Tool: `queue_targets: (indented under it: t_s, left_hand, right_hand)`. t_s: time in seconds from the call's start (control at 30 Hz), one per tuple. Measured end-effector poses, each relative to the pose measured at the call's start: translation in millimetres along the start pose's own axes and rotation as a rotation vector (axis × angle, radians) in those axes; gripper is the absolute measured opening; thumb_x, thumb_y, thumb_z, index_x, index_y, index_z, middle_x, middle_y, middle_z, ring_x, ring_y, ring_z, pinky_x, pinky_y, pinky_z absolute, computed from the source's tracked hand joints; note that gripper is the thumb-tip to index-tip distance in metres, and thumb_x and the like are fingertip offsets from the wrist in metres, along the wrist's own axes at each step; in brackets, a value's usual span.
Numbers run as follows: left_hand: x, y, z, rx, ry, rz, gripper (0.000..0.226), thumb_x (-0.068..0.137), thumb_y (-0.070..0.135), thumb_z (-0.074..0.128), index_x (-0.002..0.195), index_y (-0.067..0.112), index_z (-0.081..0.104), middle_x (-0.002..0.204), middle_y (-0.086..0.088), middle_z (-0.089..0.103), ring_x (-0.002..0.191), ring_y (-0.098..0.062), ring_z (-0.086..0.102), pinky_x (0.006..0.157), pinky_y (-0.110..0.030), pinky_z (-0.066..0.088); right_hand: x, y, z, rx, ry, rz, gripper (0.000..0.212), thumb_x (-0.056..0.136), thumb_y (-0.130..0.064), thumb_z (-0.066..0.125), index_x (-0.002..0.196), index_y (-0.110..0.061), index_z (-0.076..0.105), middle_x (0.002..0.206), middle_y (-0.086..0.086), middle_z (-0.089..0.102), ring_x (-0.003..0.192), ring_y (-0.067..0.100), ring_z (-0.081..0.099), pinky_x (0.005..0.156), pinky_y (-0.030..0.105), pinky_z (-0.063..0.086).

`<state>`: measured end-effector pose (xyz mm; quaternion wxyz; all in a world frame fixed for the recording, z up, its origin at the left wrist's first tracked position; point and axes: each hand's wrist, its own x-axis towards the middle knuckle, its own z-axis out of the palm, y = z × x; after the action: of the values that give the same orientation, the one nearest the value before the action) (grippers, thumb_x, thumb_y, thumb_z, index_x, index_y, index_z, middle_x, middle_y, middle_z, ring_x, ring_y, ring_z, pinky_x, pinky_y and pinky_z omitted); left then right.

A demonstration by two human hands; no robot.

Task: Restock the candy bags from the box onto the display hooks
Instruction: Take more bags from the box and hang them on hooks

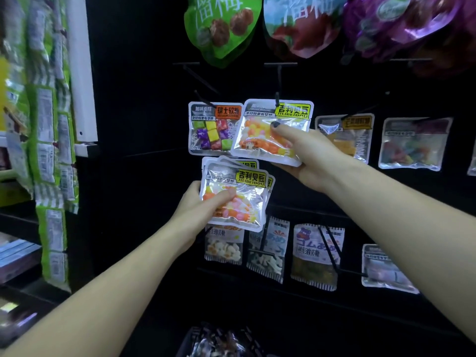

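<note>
My right hand [309,155] pinches a clear jelly-bean candy bag [260,135] with a yellow label, thumb on its front and fingers behind. The bag's top hole sits at the tip of a black display hook [277,99]. My left hand [198,210] grips a small stack of the same jelly-bean bags [242,199] just below, thumb pressed across the front one. The box [219,341] with more bags shows dimly at the bottom edge, below both arms.
A bag of coloured cube candies [211,130] hangs on the hook to the left. More candy bags [414,143] hang to the right and in the row below [314,256]. Large plum pouches [221,27] hang above. Green packets [54,150] hang at the far left.
</note>
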<state>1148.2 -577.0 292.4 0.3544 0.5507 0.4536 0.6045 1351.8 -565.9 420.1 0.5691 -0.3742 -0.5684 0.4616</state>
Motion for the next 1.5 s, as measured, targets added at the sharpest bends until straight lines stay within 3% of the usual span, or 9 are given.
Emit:
queue_targets:
  t_s: [0.1, 0.2, 0.4, 0.5, 0.67, 0.77, 1.1, 1.2, 1.5]
  left_hand:
    - [0.0, -3.9, -2.4, 0.013, -0.006, -0.012, 0.048, 0.077, 0.045, 0.089, 0.114, 0.029, 0.063, 0.104, 0.005, 0.079, 0.094, -0.016, 0.078, 0.092, -0.040, 0.059]
    - [-1.0, -7.9, -2.3, 0.026, -0.021, -0.015, 0.043, 0.080, 0.038, 0.088, 0.113, 0.025, 0.062, 0.099, 0.006, 0.080, 0.092, -0.020, 0.078, 0.091, -0.041, 0.060]
    - [0.5, -14.5, -2.1, 0.096, -0.074, -0.013, 0.056, 0.076, 0.045, 0.089, 0.119, 0.026, 0.059, 0.101, 0.004, 0.080, 0.089, -0.020, 0.078, 0.096, -0.051, 0.059]
    - [-1.1, -15.2, -2.7, 0.104, -0.066, -0.005, 0.056, 0.074, 0.049, 0.088, 0.118, 0.028, 0.060, 0.104, 0.008, 0.078, 0.093, -0.015, 0.078, 0.098, -0.049, 0.058]
    - [-0.8, -16.5, -2.0, 0.102, -0.026, -0.008, 0.066, 0.061, 0.063, 0.085, 0.115, 0.033, 0.061, 0.111, 0.012, 0.075, 0.103, -0.012, 0.074, 0.100, -0.046, 0.056]
    - [-0.8, -17.1, -0.9, 0.099, -0.014, -0.013, 0.056, 0.071, 0.057, 0.087, 0.114, 0.033, 0.061, 0.110, 0.013, 0.075, 0.103, -0.009, 0.073, 0.100, -0.044, 0.056]
    - [-2.7, -17.4, 0.5, 0.132, 0.003, -0.007, 0.047, 0.078, 0.054, 0.085, 0.113, 0.035, 0.059, 0.110, 0.014, 0.074, 0.104, -0.008, 0.072, 0.095, -0.039, 0.056]
    - [-2.9, -18.2, -1.0, 0.128, -0.004, -0.003, 0.049, 0.076, 0.056, 0.085, 0.113, 0.035, 0.060, 0.111, 0.014, 0.074, 0.105, -0.008, 0.072, 0.098, -0.041, 0.056]
    - [-5.3, -14.9, -1.4, 0.114, -0.009, 0.006, 0.057, 0.072, 0.063, 0.083, 0.114, 0.034, 0.059, 0.114, 0.011, 0.073, 0.106, -0.011, 0.072, 0.100, -0.044, 0.056]
  right_hand:
    - [22.7, 10.6, -2.1, 0.000, 0.074, 0.012, 0.102, 0.044, -0.049, 0.091, 0.134, -0.010, 0.061, 0.132, 0.006, 0.066, 0.121, 0.025, 0.066, 0.092, 0.048, 0.062]
    - [50.1, 23.4, -12.1, -0.041, 0.145, 0.031, 0.113, 0.036, -0.059, 0.090, 0.135, -0.013, 0.061, 0.133, 0.004, 0.064, 0.127, 0.028, 0.061, 0.104, 0.053, 0.053]
    - [68.2, 26.7, -14.2, -0.084, 0.262, 0.064, 0.067, 0.084, -0.039, 0.084, 0.136, -0.011, 0.053, 0.133, 0.006, 0.057, 0.118, 0.027, 0.059, 0.065, 0.031, 0.062]
    - [72.4, 32.9, -16.0, -0.037, 0.238, 0.016, 0.068, 0.089, -0.032, 0.081, 0.144, -0.012, 0.046, 0.132, 0.006, 0.059, 0.115, 0.026, 0.062, 0.071, 0.035, 0.065]
    - [76.8, 53.9, -26.8, 0.148, 0.154, -0.065, 0.019, 0.099, -0.015, 0.062, 0.117, -0.018, 0.058, 0.126, 0.008, 0.066, 0.114, 0.029, 0.069, 0.088, 0.041, 0.064]
    - [79.9, 66.4, -32.5, 0.131, 0.186, -0.081, 0.011, 0.103, -0.013, 0.057, 0.110, -0.019, 0.061, 0.122, 0.012, 0.071, 0.102, 0.029, 0.076, 0.090, 0.040, 0.064]
    - [100.7, 69.8, -19.6, 0.135, 0.265, 0.058, 0.054, 0.103, -0.015, 0.062, 0.152, -0.004, 0.041, 0.138, 0.015, 0.060, 0.075, 0.024, 0.079, 0.062, 0.030, 0.064]
    - [90.4, 64.1, -14.5, 0.139, 0.190, 0.188, 0.043, 0.105, -0.023, 0.061, 0.142, -0.003, 0.053, 0.112, 0.024, 0.071, 0.083, 0.026, 0.076, 0.066, 0.031, 0.064]
    - [33.7, 84.7, -19.1, -0.283, 0.094, 0.302, 0.068, 0.093, -0.054, 0.068, 0.139, -0.008, 0.050, 0.117, 0.018, 0.068, 0.105, 0.029, 0.071, 0.087, 0.039, 0.061]
